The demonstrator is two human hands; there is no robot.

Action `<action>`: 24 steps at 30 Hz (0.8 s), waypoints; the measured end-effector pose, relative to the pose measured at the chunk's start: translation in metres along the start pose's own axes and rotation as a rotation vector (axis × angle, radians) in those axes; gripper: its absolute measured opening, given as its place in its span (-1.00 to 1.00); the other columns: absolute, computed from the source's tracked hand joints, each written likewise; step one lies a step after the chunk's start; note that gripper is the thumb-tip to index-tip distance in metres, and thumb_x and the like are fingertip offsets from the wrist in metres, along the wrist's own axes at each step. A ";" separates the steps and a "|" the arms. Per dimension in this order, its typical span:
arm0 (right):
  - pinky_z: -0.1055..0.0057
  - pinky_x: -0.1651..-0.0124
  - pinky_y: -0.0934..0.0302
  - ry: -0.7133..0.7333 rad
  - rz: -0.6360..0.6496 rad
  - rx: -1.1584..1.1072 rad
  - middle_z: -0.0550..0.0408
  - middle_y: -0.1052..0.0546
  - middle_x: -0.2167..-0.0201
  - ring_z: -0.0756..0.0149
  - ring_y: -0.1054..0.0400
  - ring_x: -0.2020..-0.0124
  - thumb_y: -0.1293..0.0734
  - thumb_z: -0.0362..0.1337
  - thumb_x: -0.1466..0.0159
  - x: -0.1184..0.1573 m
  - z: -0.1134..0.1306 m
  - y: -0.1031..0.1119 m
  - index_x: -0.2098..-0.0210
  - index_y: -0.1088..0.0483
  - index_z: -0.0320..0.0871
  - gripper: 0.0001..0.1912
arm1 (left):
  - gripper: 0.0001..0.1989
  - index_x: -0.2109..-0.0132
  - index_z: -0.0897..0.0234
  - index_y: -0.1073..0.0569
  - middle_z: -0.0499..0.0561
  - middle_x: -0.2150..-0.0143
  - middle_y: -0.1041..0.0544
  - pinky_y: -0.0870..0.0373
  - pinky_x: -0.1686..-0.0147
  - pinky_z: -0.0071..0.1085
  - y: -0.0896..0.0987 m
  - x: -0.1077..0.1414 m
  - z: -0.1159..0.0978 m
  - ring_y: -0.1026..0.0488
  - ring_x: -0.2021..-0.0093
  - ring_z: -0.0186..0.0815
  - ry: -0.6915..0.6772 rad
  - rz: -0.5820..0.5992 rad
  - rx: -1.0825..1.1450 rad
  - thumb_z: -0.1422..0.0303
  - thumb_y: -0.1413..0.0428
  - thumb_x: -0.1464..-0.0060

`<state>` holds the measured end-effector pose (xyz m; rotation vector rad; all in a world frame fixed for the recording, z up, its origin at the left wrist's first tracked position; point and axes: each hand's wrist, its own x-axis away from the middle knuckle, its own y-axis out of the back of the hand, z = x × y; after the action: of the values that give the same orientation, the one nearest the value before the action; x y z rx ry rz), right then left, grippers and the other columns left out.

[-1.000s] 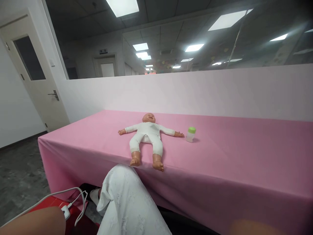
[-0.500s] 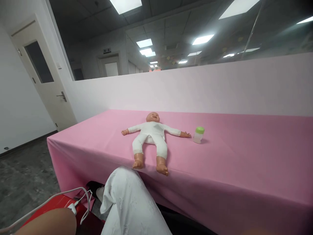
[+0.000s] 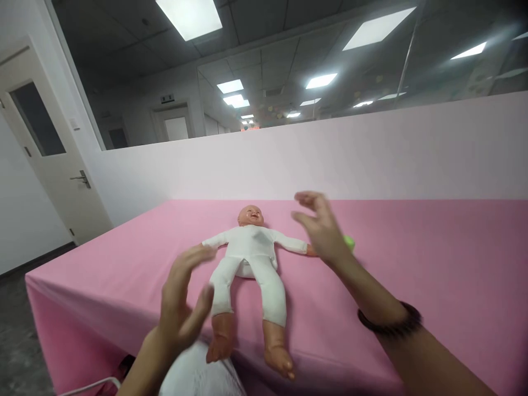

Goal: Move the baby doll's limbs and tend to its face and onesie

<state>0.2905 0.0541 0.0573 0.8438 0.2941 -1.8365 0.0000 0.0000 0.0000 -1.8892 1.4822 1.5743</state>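
Head view | baby doll (image 3: 251,258) on its back, centre frame, on pink table (image 3: 412,258), feet at near edge | left hand (image 3: 181,302) open, empty, beside doll's leg | right hand (image 3: 319,228) open, empty, above doll's arm, hiding green-capped bottle (image 3: 349,242) | doll not yet touched; all handling left.

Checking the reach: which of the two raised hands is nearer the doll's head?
The right hand, the one with the dark bracelet, raised beside the doll at head height. The left hand hangs lower, by its legs.
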 end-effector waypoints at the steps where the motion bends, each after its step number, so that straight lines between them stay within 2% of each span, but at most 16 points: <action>1: 0.00 -0.28 -0.11 -0.128 0.147 0.167 -0.12 -0.35 -0.17 0.03 -0.19 -0.26 -0.28 -0.25 -0.20 -0.013 -0.026 -0.007 -0.10 -0.27 -0.12 -0.53 | -0.60 -0.15 0.23 -0.37 0.18 -0.17 -0.43 -0.35 -0.17 -0.06 -0.010 -0.008 0.021 -0.38 -0.18 -0.09 0.117 0.058 -0.049 0.14 -0.02 -0.26; 3: 0.00 -0.26 -0.09 -0.336 0.446 0.489 -0.24 -0.32 -0.20 -0.09 -0.14 -0.28 -0.32 -0.24 -0.17 -0.028 -0.079 -0.016 -0.18 -0.25 -0.22 -0.41 | -0.43 -0.26 0.30 -0.26 0.27 -0.27 -0.33 -0.29 -0.21 -0.03 -0.029 -0.019 0.070 -0.27 -0.29 0.02 0.452 0.261 -0.222 0.10 -0.01 -0.20; 4: 0.01 -0.23 -0.11 -0.391 0.579 0.592 -0.27 -0.31 -0.20 -0.12 -0.15 -0.27 -0.34 -0.22 -0.15 -0.031 -0.102 -0.017 -0.21 -0.24 -0.23 -0.36 | -0.30 -0.33 0.37 -0.15 0.33 -0.33 -0.25 -0.25 -0.23 0.00 -0.037 -0.022 0.096 -0.18 -0.34 0.09 0.615 0.392 -0.320 0.08 -0.02 -0.16; 6: 0.07 -0.13 -0.17 -0.410 0.688 0.721 -0.26 -0.39 -0.11 -0.11 -0.23 -0.19 -0.34 -0.24 -0.15 -0.027 -0.138 -0.018 -0.17 -0.27 -0.22 -0.40 | -0.10 -0.38 0.50 -0.02 0.46 -0.35 -0.19 -0.14 -0.24 0.15 -0.049 -0.023 0.143 -0.06 -0.38 0.29 0.848 0.639 -0.542 0.02 -0.07 -0.06; 8: 0.03 -0.09 -0.16 -0.398 0.671 0.872 -0.19 -0.41 -0.05 -0.10 -0.24 -0.16 -0.30 -0.31 -0.17 -0.017 -0.159 -0.019 -0.11 -0.32 -0.16 -0.51 | -0.06 -0.40 0.52 0.06 0.49 -0.38 -0.13 -0.06 -0.25 0.19 -0.054 -0.022 0.178 0.01 -0.40 0.33 0.861 0.733 -0.648 -0.05 0.00 -0.09; 9: 0.03 -0.08 -0.15 -0.392 0.650 0.922 -0.19 -0.41 -0.05 -0.10 -0.25 -0.14 -0.27 -0.33 -0.19 -0.013 -0.166 -0.020 -0.09 -0.33 -0.17 -0.55 | -0.08 -0.40 0.51 0.06 0.49 -0.36 -0.16 -0.08 -0.24 0.17 -0.055 -0.023 0.192 -0.04 -0.39 0.31 0.833 0.753 -0.663 -0.06 0.04 -0.12; 11: 0.05 -0.06 -0.16 -0.379 0.591 1.004 -0.23 -0.39 -0.06 -0.08 -0.25 -0.13 -0.23 -0.37 -0.23 -0.007 -0.173 -0.024 -0.07 -0.33 -0.23 -0.59 | -0.21 -0.35 0.48 -0.06 0.47 -0.30 -0.26 -0.21 -0.17 0.06 -0.056 -0.030 0.211 -0.21 -0.30 0.23 0.765 0.762 -0.662 0.00 0.09 -0.16; 13: 0.09 -0.04 -0.19 -0.374 0.530 1.056 -0.30 -0.37 -0.07 -0.07 -0.24 -0.12 -0.20 -0.39 -0.26 -0.005 -0.177 -0.027 -0.05 -0.34 -0.32 -0.62 | -0.38 -0.22 0.43 -0.25 0.43 -0.19 -0.38 -0.31 -0.06 -0.06 -0.057 -0.043 0.223 -0.36 -0.18 0.16 0.731 0.765 -0.668 0.06 0.08 -0.17; 16: 0.12 -0.10 -0.18 -0.330 0.435 1.091 -0.39 -0.30 -0.12 -0.11 -0.15 -0.20 -0.21 -0.38 -0.27 -0.004 -0.181 -0.028 -0.03 -0.36 -0.41 -0.63 | -0.48 -0.11 0.41 -0.36 0.39 -0.10 -0.44 -0.36 0.02 -0.17 -0.056 -0.063 0.219 -0.43 -0.08 0.09 0.752 0.768 -0.658 0.10 0.02 -0.15; 19: 0.14 -0.25 -0.06 -0.276 0.333 1.107 -0.46 -0.18 -0.22 -0.18 0.02 -0.31 -0.24 -0.35 -0.27 0.000 -0.183 -0.027 -0.11 -0.30 -0.50 -0.54 | -0.31 -0.31 0.46 -0.19 0.43 -0.19 -0.36 -0.35 -0.03 -0.12 -0.049 -0.058 0.183 -0.35 -0.18 0.15 0.779 0.655 -0.697 0.10 0.02 -0.15; 21: 0.11 -0.27 -0.03 -0.303 0.286 1.112 -0.51 -0.14 -0.23 -0.25 0.04 -0.32 -0.26 -0.28 -0.29 0.002 -0.185 -0.025 -0.16 -0.22 -0.54 -0.46 | -0.26 -0.37 0.43 -0.10 0.40 -0.27 -0.29 -0.28 -0.13 -0.02 -0.040 -0.034 0.143 -0.27 -0.25 0.18 0.747 0.568 -0.680 0.08 0.06 -0.17; 24: 0.02 -0.19 -0.09 -0.463 0.247 1.062 -0.53 -0.18 -0.18 -0.33 -0.06 -0.26 -0.28 -0.12 -0.29 0.002 -0.191 -0.023 -0.21 -0.13 -0.49 -0.34 | -0.25 -0.33 0.36 -0.22 0.31 -0.26 -0.35 -0.25 -0.20 0.02 -0.028 0.027 0.079 -0.30 -0.24 0.12 0.682 0.481 -0.481 -0.05 0.07 -0.14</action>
<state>0.3480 0.1688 -0.0855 1.0268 -1.1193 -1.8280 -0.0258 0.0562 -0.0627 -2.6892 2.1025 1.6772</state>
